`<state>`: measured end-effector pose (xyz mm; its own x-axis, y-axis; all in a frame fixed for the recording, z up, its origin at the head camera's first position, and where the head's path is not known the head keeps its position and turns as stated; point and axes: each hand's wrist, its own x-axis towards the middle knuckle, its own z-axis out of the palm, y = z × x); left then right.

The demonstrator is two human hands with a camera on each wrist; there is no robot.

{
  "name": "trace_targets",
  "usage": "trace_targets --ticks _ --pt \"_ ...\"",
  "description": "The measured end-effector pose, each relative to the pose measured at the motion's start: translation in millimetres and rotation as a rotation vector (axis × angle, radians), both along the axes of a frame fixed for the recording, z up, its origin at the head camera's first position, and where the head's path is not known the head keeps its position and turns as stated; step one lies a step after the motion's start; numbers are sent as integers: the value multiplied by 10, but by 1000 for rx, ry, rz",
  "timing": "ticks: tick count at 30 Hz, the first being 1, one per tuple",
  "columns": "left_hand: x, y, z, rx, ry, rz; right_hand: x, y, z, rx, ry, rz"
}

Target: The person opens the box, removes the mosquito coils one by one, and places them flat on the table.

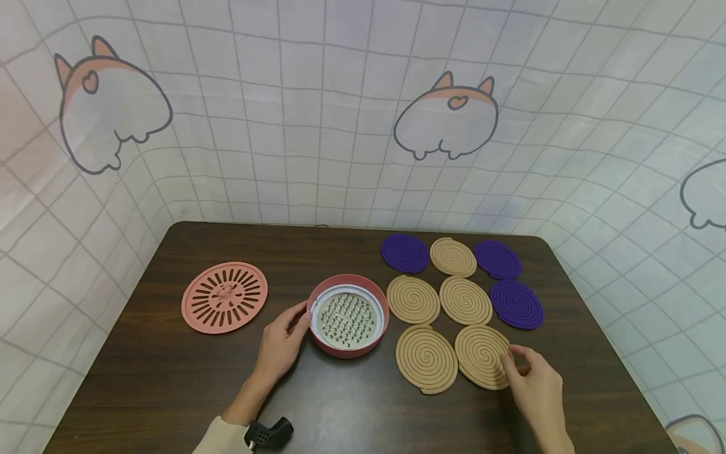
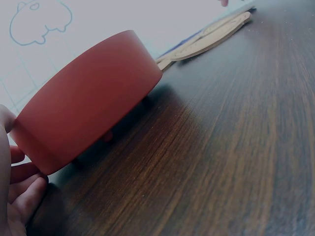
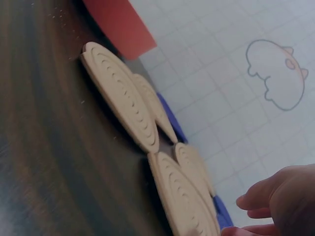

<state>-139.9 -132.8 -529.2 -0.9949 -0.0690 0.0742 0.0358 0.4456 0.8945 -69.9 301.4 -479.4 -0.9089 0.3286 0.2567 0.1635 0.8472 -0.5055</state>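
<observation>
My left hand (image 1: 282,342) grips the left side of a round red mosquito coil holder (image 1: 345,354), its thumb at the rim. Inside the holder sits a white ring with a perforated, studded metal plate (image 1: 347,320). In the left wrist view the holder's red wall (image 2: 88,98) shows, with fingers curled at its lower edge. My right hand (image 1: 535,384) is at the right edge of a tan mosquito coil (image 1: 481,357), fingertips touching it. That coil lies flat on the table. Another tan coil (image 1: 426,360) lies to its left.
Behind lie more tan coils (image 1: 413,300) and several purple coils (image 1: 516,304), packed close together. A pink slotted lid (image 1: 224,315) lies at the left of the dark wooden table (image 1: 340,403). A white gridded curtain (image 1: 317,126) hangs behind and beside the table.
</observation>
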Motion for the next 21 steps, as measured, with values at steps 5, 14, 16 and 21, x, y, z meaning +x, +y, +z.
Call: trace_targets --ticks 5,14,16,21 --pt "-1 5 -11 5 -3 5 -78 -60 85 -30 33 9" --pt "-2 10 -32 5 5 12 -200 -162 183 -45 133 62" --pt "-1 7 -31 7 12 11 -225 -185 193 -52 142 74" --pt "-6 -1 -28 8 13 13 -285 -251 216 -67 145 95"
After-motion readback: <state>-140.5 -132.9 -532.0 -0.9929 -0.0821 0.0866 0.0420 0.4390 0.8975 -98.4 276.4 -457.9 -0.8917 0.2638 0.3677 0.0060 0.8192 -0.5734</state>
